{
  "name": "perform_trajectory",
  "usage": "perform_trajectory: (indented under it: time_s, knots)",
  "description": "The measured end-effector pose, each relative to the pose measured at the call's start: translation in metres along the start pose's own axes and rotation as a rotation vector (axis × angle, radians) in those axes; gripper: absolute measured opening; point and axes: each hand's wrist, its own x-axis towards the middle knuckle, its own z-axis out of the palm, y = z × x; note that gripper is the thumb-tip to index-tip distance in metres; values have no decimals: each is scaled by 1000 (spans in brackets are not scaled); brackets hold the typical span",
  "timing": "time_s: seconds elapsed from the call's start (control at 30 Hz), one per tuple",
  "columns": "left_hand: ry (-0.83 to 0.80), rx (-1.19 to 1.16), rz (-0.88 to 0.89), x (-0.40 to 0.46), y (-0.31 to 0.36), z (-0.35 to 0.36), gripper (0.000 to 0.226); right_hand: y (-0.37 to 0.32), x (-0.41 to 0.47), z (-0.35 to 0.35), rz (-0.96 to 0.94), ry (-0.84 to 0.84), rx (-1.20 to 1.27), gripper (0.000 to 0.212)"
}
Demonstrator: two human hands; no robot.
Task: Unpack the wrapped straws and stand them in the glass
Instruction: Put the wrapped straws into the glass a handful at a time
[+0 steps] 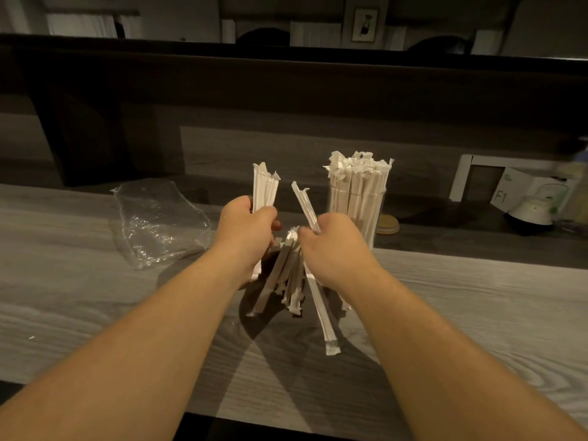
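So the glass (356,214) is already stuffed with paper-wrapped straws, tops sticking up ragged above the rim, and it sits on the counter (461,307) just right of both hands. Looks to me like the person is mid-gather: picking up what's left of the loose pile to carry over. Left hand (246,224), just left of the glass, has its grip curled around a small bunch (265,189) held upright, ends poking out above the fist. Right hand (331,243), closest to the glass, is pinching a single straw (304,205) tilted up and to the left, with its long tail hanging down under the wrist toward the near edge of the counter. Between and under the hands there's still a fanned-out heap (288,281) lying on the counter in front of the glass. All of them are thin, flat-ish white paper sleeves, crimped at the ends, a bit floppy I'd guess. Next move probably needs the ends lined up and dropped in vertical, and the glass is so packed that finding a gap could be fiddly. The empty clear bag (156,224) lies crumpled well left of the glass.
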Motion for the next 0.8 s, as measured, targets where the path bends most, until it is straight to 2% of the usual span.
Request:
perform_trajectory:
  time_s: [0.27,0.43,0.53,0.7,0.8]
  knots:
    - [-60,-187,160,-12,12,-2,24,-5,0,-9,-143,124,266,23]
    - [-137,-124,102,-12,9,1,29,-7,-3,-11,-134,138,419,32]
    - [-126,-60,56,-9,8,3,29,-8,-4,-14,-117,89,525,34]
    - [-55,91,102,-6,5,-2,32,-9,-7,-21,-149,72,226,52]
    - [-39,294,151,-8,4,-4,32,-7,-6,-25,-167,82,49,48]
